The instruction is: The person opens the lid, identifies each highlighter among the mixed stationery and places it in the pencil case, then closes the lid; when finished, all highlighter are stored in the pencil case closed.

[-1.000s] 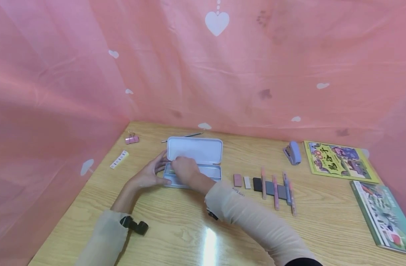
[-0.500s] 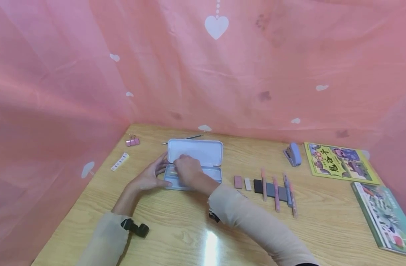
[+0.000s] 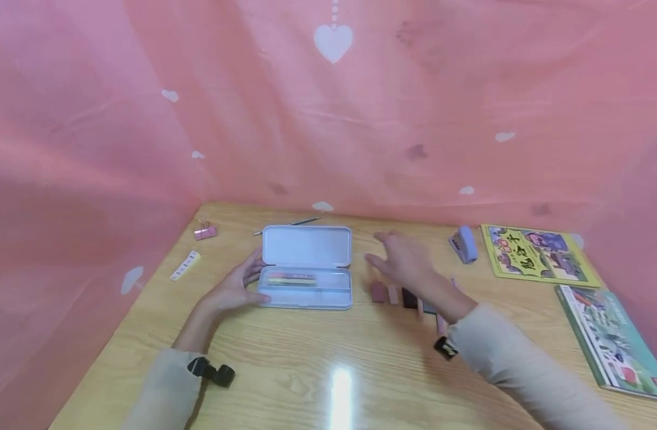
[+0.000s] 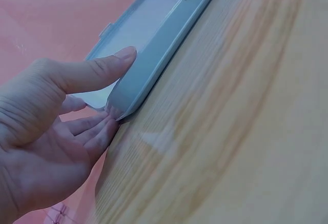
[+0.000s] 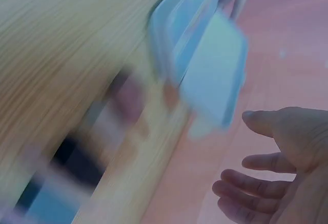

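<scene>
A pale blue pencil case (image 3: 307, 246) lies with its lid raised on the wooden table. Inside its rear compartment are a few slim pens or pencils (image 3: 292, 279), one yellowish. My left hand (image 3: 233, 291) holds the case by its left end; in the left wrist view the thumb rests over the front rim (image 4: 148, 62) and the fingers touch the corner. Nothing is in my right hand (image 3: 409, 258), held above the table right of the case. Its fingers are spread apart in the right wrist view, with the case (image 5: 212, 70) beyond, blurred.
Below my right arm lie a pink eraser (image 3: 378, 292), a lighter small block (image 3: 393, 295), dark blocks (image 3: 410, 298) and pens, partly hidden. A purple stapler (image 3: 464, 244) and two books (image 3: 540, 255) are farther right. A binder clip (image 3: 205, 232) and a white strip (image 3: 186, 266) lie left.
My right hand has come out of the pencil case and moved right, uncovering the pens inside. My left hand has stayed at the case's left end. The head view has shifted slightly.
</scene>
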`<state>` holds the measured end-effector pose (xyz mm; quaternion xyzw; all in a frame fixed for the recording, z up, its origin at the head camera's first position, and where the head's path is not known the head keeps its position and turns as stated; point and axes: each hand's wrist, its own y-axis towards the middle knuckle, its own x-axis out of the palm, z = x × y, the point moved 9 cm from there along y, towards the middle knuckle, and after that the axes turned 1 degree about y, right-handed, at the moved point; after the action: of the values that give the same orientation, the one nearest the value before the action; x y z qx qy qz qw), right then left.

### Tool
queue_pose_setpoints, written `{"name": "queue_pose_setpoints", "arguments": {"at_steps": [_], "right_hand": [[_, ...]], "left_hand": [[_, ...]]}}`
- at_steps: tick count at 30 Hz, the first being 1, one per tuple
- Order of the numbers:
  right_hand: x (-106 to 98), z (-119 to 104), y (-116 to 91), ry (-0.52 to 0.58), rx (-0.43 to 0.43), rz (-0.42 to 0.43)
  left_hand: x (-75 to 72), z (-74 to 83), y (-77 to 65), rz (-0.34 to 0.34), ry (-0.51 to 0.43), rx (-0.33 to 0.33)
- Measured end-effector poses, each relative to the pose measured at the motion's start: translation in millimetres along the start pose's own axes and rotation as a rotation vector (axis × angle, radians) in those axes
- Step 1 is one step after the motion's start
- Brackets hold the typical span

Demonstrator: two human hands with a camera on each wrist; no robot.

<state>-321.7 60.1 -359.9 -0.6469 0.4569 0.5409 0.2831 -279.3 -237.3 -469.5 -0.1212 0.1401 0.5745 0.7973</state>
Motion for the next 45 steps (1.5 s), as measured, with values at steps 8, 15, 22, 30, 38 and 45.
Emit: {"name": "queue_pose_setpoints", "arguments": {"at_steps": [8, 15, 22, 30, 38, 45], "right_hand": [[-10.5, 66.5, -25.3, -0.021, 0.080, -0.006], [14.9, 78.2, -27.2, 0.069, 0.068, -0.055], [43.1, 94.2, -29.5, 0.053, 0.242, -0.111], [50.8, 102.4, -27.7, 0.114, 0.310, -0.123], [18.9, 85.5, -21.9, 0.290, 0.182, -0.066], [5.4, 70.0, -8.7, 0.218, 0.111, -0.043]], "left_hand": [[-8.2, -1.1, -7.7, 0.014, 0.007, -0.007], [-9.0, -1.8, -8.7, 0.014, -0.009, 0.009], [-9.5, -5.5, -8.4, 0.017, -0.012, -0.014], [-9.4, -3.7, -6.4, 0.017, -0.004, -0.013], [-8.8, 1.5, -6.3, 0.008, -0.002, 0.018], [-7.9, 2.1, -6.5, 0.004, -0.019, 0.036]]}}
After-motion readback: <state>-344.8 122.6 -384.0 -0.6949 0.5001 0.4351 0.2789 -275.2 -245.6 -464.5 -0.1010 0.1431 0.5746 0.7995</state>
